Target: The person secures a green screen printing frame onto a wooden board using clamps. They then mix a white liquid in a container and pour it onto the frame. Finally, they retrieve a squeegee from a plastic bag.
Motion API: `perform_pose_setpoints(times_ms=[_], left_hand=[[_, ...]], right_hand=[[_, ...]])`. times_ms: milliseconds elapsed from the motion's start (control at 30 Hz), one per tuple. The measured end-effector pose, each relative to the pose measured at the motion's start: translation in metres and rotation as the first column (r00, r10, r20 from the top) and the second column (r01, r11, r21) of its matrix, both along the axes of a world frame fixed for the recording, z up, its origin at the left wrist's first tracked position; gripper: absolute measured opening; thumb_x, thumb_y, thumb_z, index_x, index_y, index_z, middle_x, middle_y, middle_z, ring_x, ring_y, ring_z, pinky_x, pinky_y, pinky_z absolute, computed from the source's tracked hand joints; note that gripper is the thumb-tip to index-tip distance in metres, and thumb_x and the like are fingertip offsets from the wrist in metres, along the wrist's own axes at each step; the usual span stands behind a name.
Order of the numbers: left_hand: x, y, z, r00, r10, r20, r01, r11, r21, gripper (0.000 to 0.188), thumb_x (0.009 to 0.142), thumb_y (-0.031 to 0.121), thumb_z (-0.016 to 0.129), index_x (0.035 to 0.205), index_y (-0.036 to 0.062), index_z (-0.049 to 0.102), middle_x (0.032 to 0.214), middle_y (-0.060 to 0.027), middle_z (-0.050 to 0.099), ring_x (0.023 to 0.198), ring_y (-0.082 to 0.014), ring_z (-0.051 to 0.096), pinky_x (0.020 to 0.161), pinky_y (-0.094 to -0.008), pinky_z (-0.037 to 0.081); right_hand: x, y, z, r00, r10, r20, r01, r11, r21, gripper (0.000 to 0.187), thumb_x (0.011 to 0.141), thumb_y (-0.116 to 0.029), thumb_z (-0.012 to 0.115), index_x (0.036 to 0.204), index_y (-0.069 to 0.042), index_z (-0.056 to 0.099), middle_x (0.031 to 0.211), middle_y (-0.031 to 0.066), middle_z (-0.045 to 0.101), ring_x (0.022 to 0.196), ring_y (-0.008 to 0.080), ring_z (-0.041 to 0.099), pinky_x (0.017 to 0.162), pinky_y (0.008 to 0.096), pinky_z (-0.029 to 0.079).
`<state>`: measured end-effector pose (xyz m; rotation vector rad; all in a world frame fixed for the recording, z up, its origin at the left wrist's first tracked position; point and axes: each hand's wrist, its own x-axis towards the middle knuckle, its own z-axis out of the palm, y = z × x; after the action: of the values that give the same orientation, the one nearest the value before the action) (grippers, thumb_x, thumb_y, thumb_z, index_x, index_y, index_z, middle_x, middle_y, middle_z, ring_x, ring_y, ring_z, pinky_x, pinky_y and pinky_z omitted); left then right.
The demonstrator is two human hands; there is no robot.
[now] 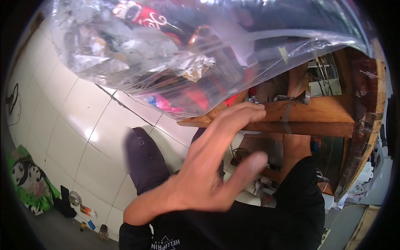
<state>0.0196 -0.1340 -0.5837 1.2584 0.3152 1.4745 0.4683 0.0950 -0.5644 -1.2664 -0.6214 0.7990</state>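
Note:
My left hand [204, 166] is held out over my lap with thumb and fingers spread, holding nothing. Its fingertips are at a brown wooden bar [312, 112]; whether they touch it I cannot tell. Beyond that bar reaches my right forearm [296, 148], passing under it. Skin shows again on its far side, but the fingers of my right hand are hidden. A dark strap [286, 114] goes around the bar, with a dark twisted piece [293, 98] on top. Above both hands bulges a clear plastic bag [233, 79] containing a red drink can [146, 16], crumpled foil [196, 66] and coloured wrappers.
At the right stands the worn wooden edge [366, 125] of the furniture. White floor tiles [96, 112] spread to the left. On the floor lie a green panda-print bag [31, 179], a dark phone-like object [65, 196] and a small glass [103, 231]. My knee [146, 158] is below the bag.

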Motion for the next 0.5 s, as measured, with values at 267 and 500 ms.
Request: perform_pose_setpoints(times_ms=[267, 500], left_hand=[[0.038, 0.078, -0.021, 0.930, -0.020, -0.367, -0.043, 0.986, -0.161, 0.039, 0.103, 0.008, 0.065, 0.138, -0.0065, 0.057, 0.126, -0.0196, 0.071, 0.114, -0.0257, 0.072, 0.099, -0.0365, 0.056], [0.112, 0.207, -0.014, 0.933, 0.224, -0.283, -0.298, 0.920, -0.256, 0.048, 0.101, 0.005, 0.064, 0.143, -0.0117, 0.049, 0.122, -0.0187, 0.071, 0.102, -0.0274, 0.075, 0.088, -0.0306, 0.060]], right_hand=[[-0.021, 0.077, 0.017, 0.971, 0.028, -0.238, -0.011, 0.997, 0.076, 0.057, 0.103, -0.044, 0.063, 0.145, -0.006, 0.055, 0.134, 0.0111, 0.066, 0.123, 0.0235, 0.062, 0.108, 0.0410, 0.050], [-0.013, 0.101, 0.027, 0.950, 0.010, -0.311, 0.014, 0.997, 0.076, 0.059, 0.106, -0.042, 0.060, 0.152, -0.006, 0.050, 0.141, 0.0112, 0.063, 0.129, 0.0245, 0.061, 0.112, 0.0421, 0.050]])
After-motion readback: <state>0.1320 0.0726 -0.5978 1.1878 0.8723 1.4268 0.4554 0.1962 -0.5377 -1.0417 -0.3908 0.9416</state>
